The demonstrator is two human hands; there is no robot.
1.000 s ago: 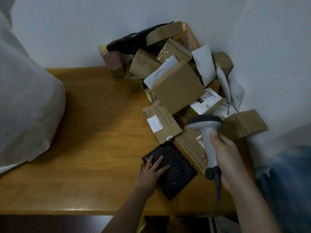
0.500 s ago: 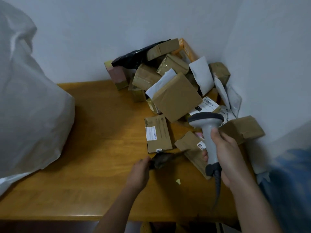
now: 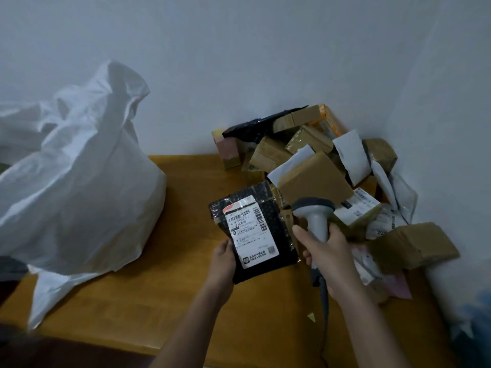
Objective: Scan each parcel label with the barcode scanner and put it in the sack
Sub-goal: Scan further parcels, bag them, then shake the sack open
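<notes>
My left hand (image 3: 222,258) holds a flat black bubble-wrap parcel (image 3: 276,227) by its lower left edge, lifted above the wooden table (image 3: 186,301), label side up. Its white barcode label (image 3: 249,232) faces me. My right hand (image 3: 329,256) grips the handle of a grey barcode scanner (image 3: 313,208) just right of the parcel, head up beside the parcel's upper right edge. A big white woven sack (image 3: 79,187) stands on the table at the left, its mouth crumpled on top.
A heap of brown cardboard boxes (image 3: 316,181), white mailers (image 3: 350,155) and a black bag (image 3: 255,126) fills the back right corner against the walls. One brown box (image 3: 414,245) lies near my right wrist. The scanner cable (image 3: 322,296) hangs toward the table's front edge.
My left hand picked the black parcel up off the table and turned it over, label now facing up. The view swung left, bringing the sack further into sight. The scanner stayed in my right hand.
</notes>
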